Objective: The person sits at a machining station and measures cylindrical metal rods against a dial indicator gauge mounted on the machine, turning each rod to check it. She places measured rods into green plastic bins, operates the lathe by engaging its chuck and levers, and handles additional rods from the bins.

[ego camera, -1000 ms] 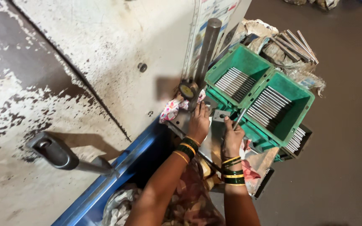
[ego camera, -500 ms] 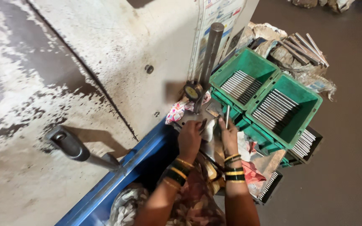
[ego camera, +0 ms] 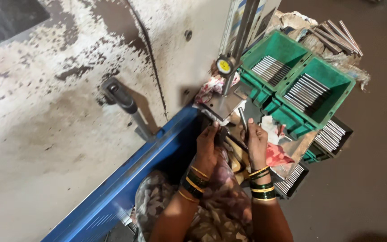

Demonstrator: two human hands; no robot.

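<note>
While you knelt by the blue frame (ego camera: 126, 179), your right hand (ego camera: 256, 143) gripped a thin steel rod (ego camera: 242, 118) upright in closed fingers beside the gauge stand's flat base plate (ego camera: 222, 106). Your left hand (ego camera: 208, 148) curled around a dark part just below the plate. Green bins (ego camera: 323, 96) of similar rods sat near. Checking looked underway; seating the rod needed steady alignment.

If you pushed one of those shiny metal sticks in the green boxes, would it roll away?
Probably yes. The metal rods look round and smooth, so a loose one would likely roll on a flat floor. Inside the green bin the walls keep them packed side by side. They look stiff, not bendy, and likely heavy for their thin size. The right hand grips one upright.
</note>
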